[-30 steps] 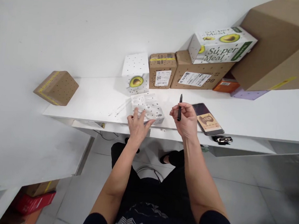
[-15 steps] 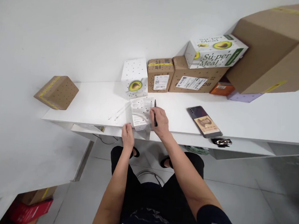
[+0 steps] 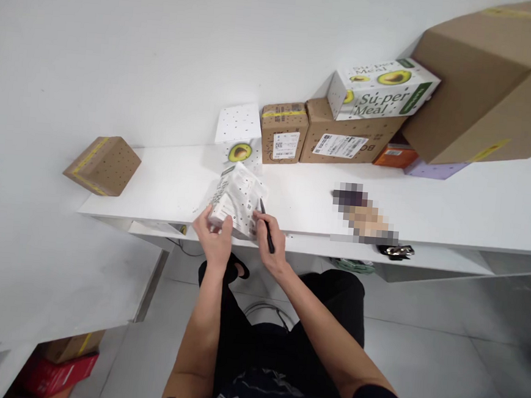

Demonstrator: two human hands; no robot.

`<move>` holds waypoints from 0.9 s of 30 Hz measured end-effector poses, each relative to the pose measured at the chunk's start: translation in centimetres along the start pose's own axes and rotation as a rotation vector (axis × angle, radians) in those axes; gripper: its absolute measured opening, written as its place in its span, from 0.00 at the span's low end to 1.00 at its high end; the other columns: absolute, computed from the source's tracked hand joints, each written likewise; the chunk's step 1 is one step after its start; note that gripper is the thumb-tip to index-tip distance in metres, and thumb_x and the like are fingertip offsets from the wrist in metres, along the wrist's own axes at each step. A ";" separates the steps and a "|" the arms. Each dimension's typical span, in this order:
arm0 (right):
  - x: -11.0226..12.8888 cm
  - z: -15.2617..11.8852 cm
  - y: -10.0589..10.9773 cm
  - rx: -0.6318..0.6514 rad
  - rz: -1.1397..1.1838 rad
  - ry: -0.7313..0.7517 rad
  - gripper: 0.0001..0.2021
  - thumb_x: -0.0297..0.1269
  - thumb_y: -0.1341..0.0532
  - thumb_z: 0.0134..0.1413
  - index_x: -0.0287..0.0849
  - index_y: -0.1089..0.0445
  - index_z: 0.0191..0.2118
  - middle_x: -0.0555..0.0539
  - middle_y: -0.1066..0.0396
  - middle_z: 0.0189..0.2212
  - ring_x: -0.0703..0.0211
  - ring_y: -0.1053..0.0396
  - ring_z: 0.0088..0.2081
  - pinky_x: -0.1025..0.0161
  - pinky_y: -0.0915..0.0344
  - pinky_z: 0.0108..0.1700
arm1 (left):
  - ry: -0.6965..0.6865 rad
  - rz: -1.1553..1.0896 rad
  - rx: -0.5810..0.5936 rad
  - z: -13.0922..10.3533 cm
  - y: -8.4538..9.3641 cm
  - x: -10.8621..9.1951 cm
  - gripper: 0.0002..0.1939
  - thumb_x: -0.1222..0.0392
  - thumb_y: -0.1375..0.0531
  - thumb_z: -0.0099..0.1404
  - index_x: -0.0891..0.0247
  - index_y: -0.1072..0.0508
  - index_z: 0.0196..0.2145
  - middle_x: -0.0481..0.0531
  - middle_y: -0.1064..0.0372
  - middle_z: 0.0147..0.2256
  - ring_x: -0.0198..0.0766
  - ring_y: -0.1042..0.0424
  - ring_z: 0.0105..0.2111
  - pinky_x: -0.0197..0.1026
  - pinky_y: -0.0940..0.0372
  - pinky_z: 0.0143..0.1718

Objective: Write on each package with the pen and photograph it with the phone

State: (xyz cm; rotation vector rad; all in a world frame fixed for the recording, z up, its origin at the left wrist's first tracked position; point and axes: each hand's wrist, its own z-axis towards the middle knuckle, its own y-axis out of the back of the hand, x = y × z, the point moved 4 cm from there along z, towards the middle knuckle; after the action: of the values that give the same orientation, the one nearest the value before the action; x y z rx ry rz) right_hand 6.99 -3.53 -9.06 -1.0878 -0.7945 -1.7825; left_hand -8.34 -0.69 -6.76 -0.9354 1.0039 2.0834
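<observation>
White box (image 3: 242,197): centre of frame, dark-dotted, turned askew, green "Su-per Meal" lettering on its left face, fine print on the face uppermost. Pen (image 3: 269,237): slim, black, held aslant at the box's right side, tip toward upper left.

Diffuse, even light brightens the white counter (image 3: 453,207) and pale wall (image 3: 144,48), leaving soft shadows beside the standing boxes (image 3: 239,123); the greyer floor (image 3: 419,352) darkens into a blurred smudge at lower right. Wide-angle distortion stretches the large carton (image 3: 476,87) toward the edge. Coarse pixels mask one patch (image 3: 365,214), and the handled box's (image 3: 243,198) small print is illegibly soft.
</observation>
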 end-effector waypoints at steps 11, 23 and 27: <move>-4.8 5.4 3.7 -0.247 0.041 -0.111 0.16 0.51 0.47 0.66 0.45 0.31 0.44 0.44 0.25 0.44 0.55 0.26 0.43 0.56 0.31 0.48 | -0.575 0.285 -0.006 1.0 0.4 -1.1 0.20 0.59 0.38 0.61 0.63 0.29 0.52 0.66 0.47 0.56 0.54 0.39 0.58 0.54 0.35 0.55; -10.3 7.6 6.5 -0.468 0.346 -0.298 0.16 0.54 0.42 0.57 0.46 0.38 0.40 0.50 0.25 0.35 0.64 0.27 0.31 0.62 0.29 0.40 | -0.841 0.395 0.559 -6.3 -6.3 0.6 0.23 0.67 0.43 0.68 0.42 0.26 0.54 0.54 0.28 0.51 0.48 0.34 0.61 0.54 0.45 0.64; -9.2 7.2 6.1 -0.367 0.217 -0.251 0.16 0.53 0.42 0.58 0.45 0.36 0.41 0.46 0.24 0.40 0.60 0.26 0.37 0.57 0.29 0.46 | -0.849 0.385 0.537 -6.7 -6.2 -0.4 0.25 0.65 0.42 0.67 0.47 0.30 0.60 0.56 0.30 0.55 0.52 0.38 0.65 0.57 0.50 0.66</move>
State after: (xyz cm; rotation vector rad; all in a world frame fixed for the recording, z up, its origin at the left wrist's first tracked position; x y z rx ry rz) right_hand 17.17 3.24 -14.00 -1.5996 -0.4767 -1.6626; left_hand -1.16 -3.22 -11.80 0.4258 1.1959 2.0094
